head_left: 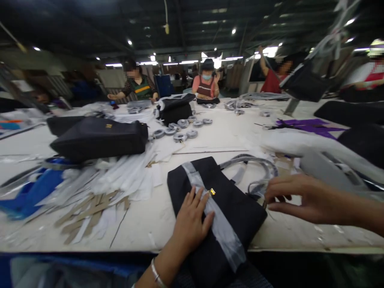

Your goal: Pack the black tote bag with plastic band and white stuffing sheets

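Observation:
A black handbag (231, 216) lies at an angle across the table's front edge. A strip of clear plastic film (220, 228) runs along it beside a small gold clasp (212, 192). My left hand (192, 222) rests flat on the bag and the film, fingers stretched out. Wrapped handles (255, 159) loop out from the bag's far side. At the bag's right corner is my right hand (297, 198), its thumb and fingers bent together in a pinch. What sits between those fingertips is too small to make out.
Left of the bag lie plastic strips (120, 176) and brown card strips (90, 210). Another black bag (102, 136) stands behind them. Coiled wrapped straps (180, 137) lie mid-table. Purple material (309, 126) is at right. Several people work across the table.

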Demonstrator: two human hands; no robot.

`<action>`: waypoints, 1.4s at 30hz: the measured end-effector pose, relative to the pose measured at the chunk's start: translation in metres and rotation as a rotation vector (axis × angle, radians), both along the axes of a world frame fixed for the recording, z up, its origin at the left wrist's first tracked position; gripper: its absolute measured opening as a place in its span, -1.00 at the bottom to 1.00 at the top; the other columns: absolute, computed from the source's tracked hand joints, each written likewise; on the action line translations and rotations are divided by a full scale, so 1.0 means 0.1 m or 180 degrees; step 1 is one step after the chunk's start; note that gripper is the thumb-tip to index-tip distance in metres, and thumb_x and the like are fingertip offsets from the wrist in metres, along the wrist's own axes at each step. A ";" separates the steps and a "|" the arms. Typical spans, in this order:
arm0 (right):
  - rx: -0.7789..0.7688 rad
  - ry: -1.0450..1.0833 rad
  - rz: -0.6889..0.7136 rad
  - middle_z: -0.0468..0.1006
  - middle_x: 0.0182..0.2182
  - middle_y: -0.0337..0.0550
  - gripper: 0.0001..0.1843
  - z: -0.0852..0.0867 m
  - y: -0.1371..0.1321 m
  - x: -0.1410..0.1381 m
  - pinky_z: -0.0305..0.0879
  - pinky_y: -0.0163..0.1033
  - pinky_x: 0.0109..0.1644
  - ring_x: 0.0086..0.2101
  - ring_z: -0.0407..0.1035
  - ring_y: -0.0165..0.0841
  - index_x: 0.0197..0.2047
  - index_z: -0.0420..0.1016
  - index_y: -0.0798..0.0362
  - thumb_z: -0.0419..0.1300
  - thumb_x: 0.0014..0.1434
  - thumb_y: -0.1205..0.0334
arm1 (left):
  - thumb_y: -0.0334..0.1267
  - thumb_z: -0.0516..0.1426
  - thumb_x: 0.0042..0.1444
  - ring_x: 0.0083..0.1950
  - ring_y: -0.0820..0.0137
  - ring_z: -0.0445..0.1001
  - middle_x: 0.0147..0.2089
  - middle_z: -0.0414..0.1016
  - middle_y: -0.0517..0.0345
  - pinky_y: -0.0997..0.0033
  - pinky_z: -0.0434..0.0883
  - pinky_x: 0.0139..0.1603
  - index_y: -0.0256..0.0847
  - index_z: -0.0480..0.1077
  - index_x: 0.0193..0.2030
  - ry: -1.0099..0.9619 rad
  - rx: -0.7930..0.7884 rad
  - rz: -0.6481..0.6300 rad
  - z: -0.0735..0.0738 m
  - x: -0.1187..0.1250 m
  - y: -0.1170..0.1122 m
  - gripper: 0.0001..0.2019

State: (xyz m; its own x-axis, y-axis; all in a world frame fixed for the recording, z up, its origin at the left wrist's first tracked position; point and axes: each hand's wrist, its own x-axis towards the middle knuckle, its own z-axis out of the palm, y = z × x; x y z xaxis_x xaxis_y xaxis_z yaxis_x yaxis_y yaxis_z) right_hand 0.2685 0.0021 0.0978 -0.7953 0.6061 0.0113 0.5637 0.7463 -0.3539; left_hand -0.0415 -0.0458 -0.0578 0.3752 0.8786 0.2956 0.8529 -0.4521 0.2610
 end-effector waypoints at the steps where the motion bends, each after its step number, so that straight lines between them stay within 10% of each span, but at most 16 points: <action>1: -0.0062 -0.0055 0.0235 0.55 -0.35 -0.19 -0.87 0.00 0.14 -0.24 0.32 -0.27 -0.27 -0.34 0.45 -0.34 -0.22 0.53 -0.13 0.17 0.29 0.10 | -0.06 0.00 0.33 0.50 0.07 -0.07 0.47 0.05 -0.04 -0.12 0.14 0.41 -0.18 0.12 0.40 -0.0076 -0.0065 0.0027 0.02 0.00 0.00 -0.45; 9: 0.0187 -0.0800 0.1406 0.55 -0.41 -0.25 -0.88 -0.32 1.16 -1.66 0.16 -0.33 -0.34 -0.39 0.41 -0.38 -0.36 0.54 -0.01 0.25 0.19 0.17 | 0.05 -0.02 0.32 0.51 0.09 -0.13 0.50 -0.02 0.04 -0.07 0.02 0.47 -0.13 0.13 0.40 -0.0604 -0.0339 0.0077 0.02 0.00 -0.03 -0.42; 17: 0.0702 -0.1495 0.2017 0.58 -0.38 -0.30 -0.91 -0.64 1.55 -2.25 0.05 -0.30 -0.40 -0.35 0.43 -0.37 -0.38 0.55 -0.04 0.27 0.17 0.29 | 0.06 -0.01 0.31 0.52 0.12 -0.17 0.50 -0.04 0.12 -0.05 0.00 0.48 -0.07 0.06 0.43 -0.0869 -0.0375 0.0073 -0.07 -0.02 -0.02 -0.39; 26: 0.1368 -0.1390 0.2271 0.53 -0.32 -0.19 -0.86 -0.67 1.71 -2.28 0.14 -0.27 -0.32 -0.30 0.39 -0.32 -0.31 0.47 0.02 0.20 0.29 0.19 | -0.02 0.05 0.28 0.51 0.04 -0.16 0.51 -0.10 0.10 -0.12 0.04 0.46 -0.10 0.04 0.45 -0.0919 -0.0377 -0.0024 -0.13 -0.03 0.00 -0.36; 34: 0.1478 -0.1021 0.1082 0.54 -0.26 -0.14 -0.93 -0.57 2.28 -2.35 0.20 -0.28 -0.26 -0.20 0.42 -0.26 -0.28 0.46 0.03 0.27 0.20 0.25 | -0.02 0.05 0.28 0.50 0.02 -0.14 0.51 -0.10 0.14 -0.15 0.09 0.44 -0.08 0.07 0.44 -0.0701 -0.0256 -0.0021 -0.14 -0.03 0.01 -0.38; 42: 0.1310 -0.0106 -0.0806 0.60 -0.15 -0.14 -0.77 -0.78 1.86 -1.01 0.36 -0.21 -0.15 -0.21 0.49 -0.27 -0.10 0.52 -0.04 0.06 0.31 0.15 | -0.07 0.05 0.29 0.47 0.00 -0.01 0.47 0.02 0.09 -0.13 0.30 0.35 -0.10 0.09 0.43 -0.0366 0.0402 0.0022 -0.32 -0.03 0.08 -0.41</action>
